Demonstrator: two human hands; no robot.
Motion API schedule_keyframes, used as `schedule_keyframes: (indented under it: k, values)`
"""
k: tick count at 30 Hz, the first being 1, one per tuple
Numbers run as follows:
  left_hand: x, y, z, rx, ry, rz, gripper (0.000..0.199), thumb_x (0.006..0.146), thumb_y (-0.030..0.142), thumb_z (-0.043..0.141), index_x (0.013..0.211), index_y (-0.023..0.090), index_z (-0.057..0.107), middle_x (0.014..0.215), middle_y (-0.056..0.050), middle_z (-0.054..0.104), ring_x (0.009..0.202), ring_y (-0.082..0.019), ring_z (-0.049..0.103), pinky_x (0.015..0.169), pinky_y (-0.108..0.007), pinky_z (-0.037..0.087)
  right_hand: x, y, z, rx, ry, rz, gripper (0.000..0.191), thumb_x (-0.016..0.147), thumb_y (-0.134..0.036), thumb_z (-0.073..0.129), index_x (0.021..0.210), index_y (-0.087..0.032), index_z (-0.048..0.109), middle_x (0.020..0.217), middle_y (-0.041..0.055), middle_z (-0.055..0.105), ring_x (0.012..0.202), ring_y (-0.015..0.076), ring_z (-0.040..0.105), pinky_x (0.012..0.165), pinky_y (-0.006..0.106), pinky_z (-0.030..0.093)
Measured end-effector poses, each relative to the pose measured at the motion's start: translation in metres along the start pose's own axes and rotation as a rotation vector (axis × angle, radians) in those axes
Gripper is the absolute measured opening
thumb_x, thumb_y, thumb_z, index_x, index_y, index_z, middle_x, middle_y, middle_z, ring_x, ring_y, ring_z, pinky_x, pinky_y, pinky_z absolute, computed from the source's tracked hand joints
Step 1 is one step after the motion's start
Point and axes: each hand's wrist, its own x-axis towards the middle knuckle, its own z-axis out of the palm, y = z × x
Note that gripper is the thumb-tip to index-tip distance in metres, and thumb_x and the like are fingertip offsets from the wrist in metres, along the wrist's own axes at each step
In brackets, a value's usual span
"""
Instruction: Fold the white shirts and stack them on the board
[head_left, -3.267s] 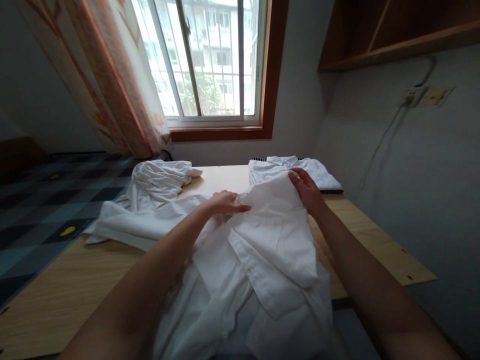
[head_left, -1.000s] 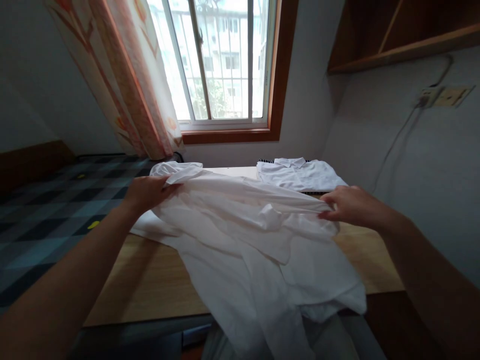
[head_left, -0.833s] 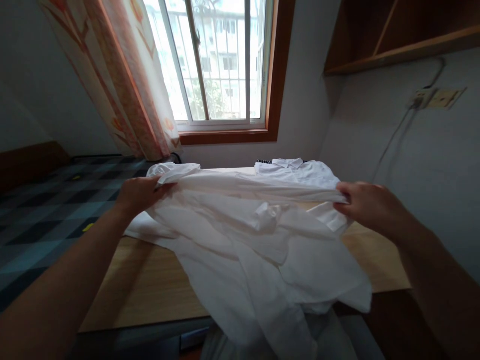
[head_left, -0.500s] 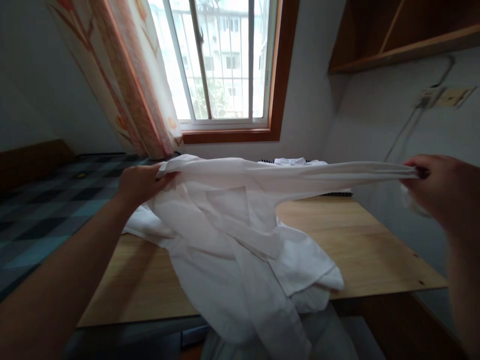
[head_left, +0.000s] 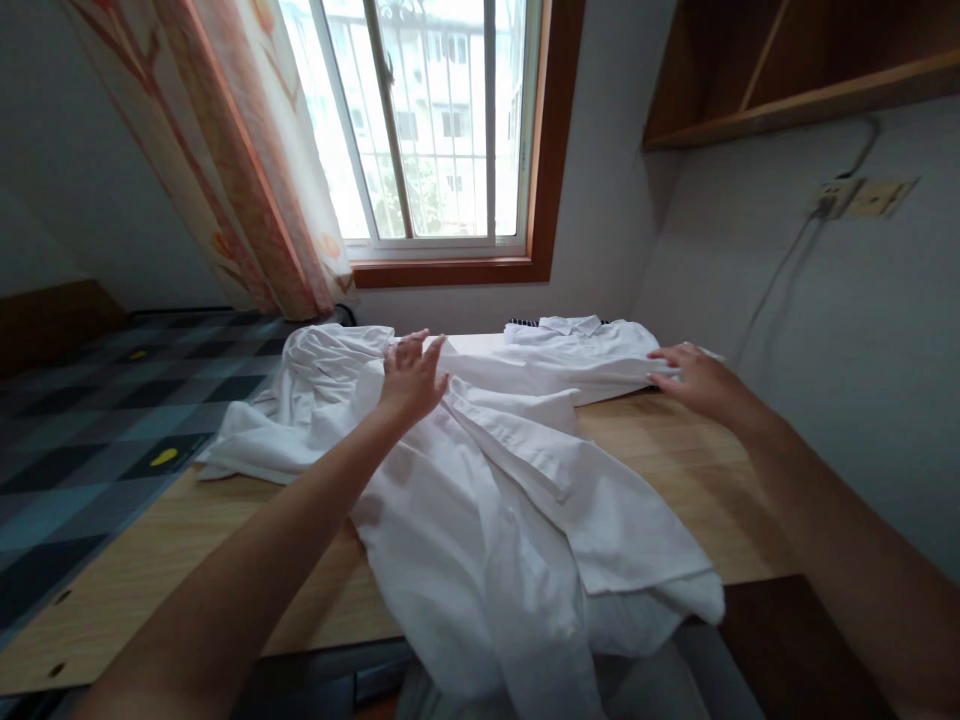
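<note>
A white shirt [head_left: 465, 520] lies loosely spread over a light wooden board, its lower part hanging past the near edge. My left hand [head_left: 414, 378] rests on the upper part of the cloth, fingers spread and holding nothing. At the right, my right hand [head_left: 694, 380] is at the end of a stretched-out sleeve [head_left: 607, 374], its thumb and fingers apart. Behind the sleeve is another white garment [head_left: 577, 332], partly covered. More bunched white cloth [head_left: 330, 350] lies left of my left hand.
The wooden board [head_left: 675, 440] has its near edge in front of me. A checked cloth [head_left: 150, 400] covers the surface at the left. Behind are a curtain [head_left: 240, 160] and a window [head_left: 442, 130]. A shelf [head_left: 810, 105] and a socket [head_left: 862, 197] are at the right.
Both hands have let go of the raised, taut cloth, and it now lies lower on the board. My left hand has moved right, my right hand left, and their fingers have opened.
</note>
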Motion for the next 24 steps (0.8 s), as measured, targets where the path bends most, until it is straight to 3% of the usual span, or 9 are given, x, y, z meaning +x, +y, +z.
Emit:
schedule_keyframes:
  k: [3,6,8,10,14,17,20,22,24]
  values:
    - [-0.039,0.008,-0.013,-0.096,-0.038,0.135,0.038,0.093,0.027,0.050,0.130,0.020,0.055,0.138,-0.015,0.056,0.130,-0.031,0.049,0.109,-0.048,0.039,-0.040,-0.040,0.005,0.207,-0.368,-0.105,0.039,0.094,-0.047,0.050,0.114,-0.019,0.069,0.108,0.0102,0.073,0.092,0.0238,0.069,0.080,0.034,0.053]
    - [-0.083,0.011,-0.031,-0.188,-0.089,0.204,0.024,0.097,0.029,0.043,0.111,0.018,0.059,0.112,-0.013,0.064,0.111,-0.029,0.059,0.097,-0.045,0.049,-0.074,-0.069,0.010,0.194,-0.569,-0.163,0.037,0.094,-0.051,0.051,0.099,-0.021,0.072,0.095,0.0082,0.074,0.082,0.0231,0.067,0.073,0.034,0.051]
    - [-0.112,0.011,-0.043,-0.264,-0.145,0.244,0.024,0.100,0.030,0.038,0.103,0.019,0.059,0.102,-0.010,0.065,0.100,-0.026,0.062,0.093,-0.043,0.052,-0.087,-0.080,0.015,0.152,-0.576,-0.210,0.035,0.094,-0.050,0.052,0.088,-0.020,0.070,0.089,0.0085,0.071,0.079,0.0226,0.063,0.073,0.034,0.048]
    - [-0.140,0.010,-0.051,-0.317,-0.229,0.320,0.023,0.100,0.036,0.043,0.100,0.021,0.060,0.102,-0.008,0.066,0.102,-0.025,0.063,0.095,-0.042,0.052,-0.096,-0.087,0.021,0.153,-0.531,-0.253,0.032,0.094,-0.046,0.053,0.082,-0.019,0.067,0.088,0.0084,0.068,0.080,0.0222,0.061,0.074,0.034,0.047]
    - [-0.187,0.004,-0.057,-0.386,-0.313,0.474,0.033,0.090,0.043,0.064,0.115,0.023,0.059,0.137,-0.012,0.059,0.128,-0.029,0.054,0.105,-0.045,0.050,-0.110,-0.098,0.022,0.292,-0.487,-0.354,0.023,0.093,-0.035,0.055,0.078,-0.019,0.063,0.095,0.0080,0.065,0.086,0.0205,0.060,0.080,0.033,0.047]
    - [-0.208,-0.002,-0.057,-0.417,-0.291,0.484,0.036,0.088,0.042,0.066,0.116,0.021,0.056,0.147,-0.016,0.052,0.137,-0.030,0.048,0.109,-0.046,0.048,-0.128,-0.109,0.006,0.412,-0.539,-0.444,0.020,0.091,-0.032,0.059,0.076,-0.020,0.062,0.100,0.0078,0.065,0.088,0.0188,0.060,0.082,0.031,0.048]
    - [-0.213,-0.005,-0.061,-0.455,-0.352,0.464,0.027,0.089,0.040,0.066,0.107,0.021,0.058,0.146,-0.015,0.055,0.136,-0.028,0.051,0.110,-0.042,0.048,-0.144,-0.119,-0.018,0.481,-0.756,-0.516,0.016,0.089,-0.030,0.062,0.077,-0.021,0.067,0.099,0.0059,0.068,0.085,0.0168,0.062,0.078,0.028,0.049]
    - [-0.212,-0.004,-0.064,-0.475,-0.414,0.466,0.020,0.089,0.040,0.066,0.097,0.022,0.061,0.145,-0.013,0.056,0.135,-0.027,0.052,0.111,-0.040,0.048,-0.144,-0.124,-0.029,0.477,-0.937,-0.535,0.015,0.088,-0.032,0.064,0.080,-0.022,0.071,0.089,0.0033,0.070,0.075,0.0150,0.063,0.068,0.025,0.048]
    - [-0.210,-0.002,-0.067,-0.491,-0.454,0.489,0.014,0.092,0.036,0.063,0.089,0.022,0.061,0.145,-0.010,0.057,0.135,-0.026,0.052,0.112,-0.038,0.047,-0.132,-0.128,-0.030,0.451,-0.980,-0.518,0.018,0.091,-0.035,0.062,0.085,-0.023,0.074,0.079,0.0015,0.070,0.069,0.0146,0.063,0.062,0.024,0.047]
